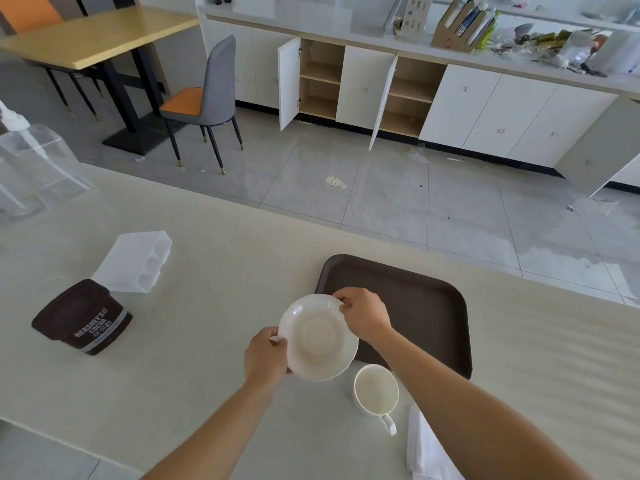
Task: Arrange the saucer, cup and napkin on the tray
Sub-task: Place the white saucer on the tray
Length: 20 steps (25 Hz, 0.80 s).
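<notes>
I have my left hand [266, 355] and right hand [364, 315] both gripping one round white ceramic saucer [317, 337], fingers [341, 308] closed on its rim, over the dark brown plastic tray [426, 306] edge; one white cup [376, 391] and one white napkin [424, 448] sit on the pale surface [207, 271].

Pale counter [214, 237], brown tray [433, 306], cup [375, 389], napkin [424, 448], cocoa tub [83, 317], plastic organiser [135, 259]

On the counter [214, 237] the tray [429, 306] lies to the right. The saucer [317, 337] is held between both hands, the left hand [265, 356] at its near-left rim and the right hand [363, 317] at its far-right rim, overlapping the tray's left edge. The cup [375, 391] stands just before the tray, the napkin [427, 448] to its right. Far left sits a cocoa tub [83, 317], a plastic box [135, 261] behind it.
</notes>
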### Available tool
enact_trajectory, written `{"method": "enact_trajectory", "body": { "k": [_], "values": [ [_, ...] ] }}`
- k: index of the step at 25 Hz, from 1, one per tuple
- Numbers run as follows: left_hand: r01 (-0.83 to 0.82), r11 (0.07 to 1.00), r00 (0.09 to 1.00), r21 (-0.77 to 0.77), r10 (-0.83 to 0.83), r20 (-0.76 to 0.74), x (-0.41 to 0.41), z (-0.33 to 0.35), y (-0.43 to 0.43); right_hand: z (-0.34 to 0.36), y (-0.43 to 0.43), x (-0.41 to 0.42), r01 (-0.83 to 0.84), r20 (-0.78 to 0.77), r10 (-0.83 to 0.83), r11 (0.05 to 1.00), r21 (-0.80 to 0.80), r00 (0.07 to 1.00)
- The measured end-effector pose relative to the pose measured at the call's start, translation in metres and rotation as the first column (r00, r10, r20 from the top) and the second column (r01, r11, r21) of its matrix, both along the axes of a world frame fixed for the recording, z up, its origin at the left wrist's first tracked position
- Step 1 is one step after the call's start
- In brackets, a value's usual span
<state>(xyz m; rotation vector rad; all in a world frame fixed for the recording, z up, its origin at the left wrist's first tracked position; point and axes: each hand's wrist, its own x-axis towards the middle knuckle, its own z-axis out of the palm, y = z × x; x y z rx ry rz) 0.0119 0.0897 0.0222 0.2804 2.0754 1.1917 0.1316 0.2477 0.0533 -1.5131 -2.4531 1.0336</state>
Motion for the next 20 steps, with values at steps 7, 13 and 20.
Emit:
{"method": "enact_trajectory", "body": {
  "k": [7, 13, 20],
  "values": [
    [0.25, 0.966, 0.944, -0.059, -0.257, -0.207, 0.0, -0.015, 0.043, -0.013, 0.056, 0.029, 0.214, -0.046, -0.219, 0.973, -0.09, 0.975],
    [0.532, 0.769, 0.439, -0.355, -0.609, -0.66, -0.005, -0.055, 0.034, -0.036, 0.083, 0.043, 0.37, -0.069, -0.391, 0.905, -0.208, 0.918],
    [0.558, 0.654, 0.233, -0.511, -0.714, -0.66, -0.013, -0.079, 0.025, -0.056, 0.087, 0.048, 0.41, -0.089, -0.446, 0.871, -0.271, 0.89]
  ]
}}
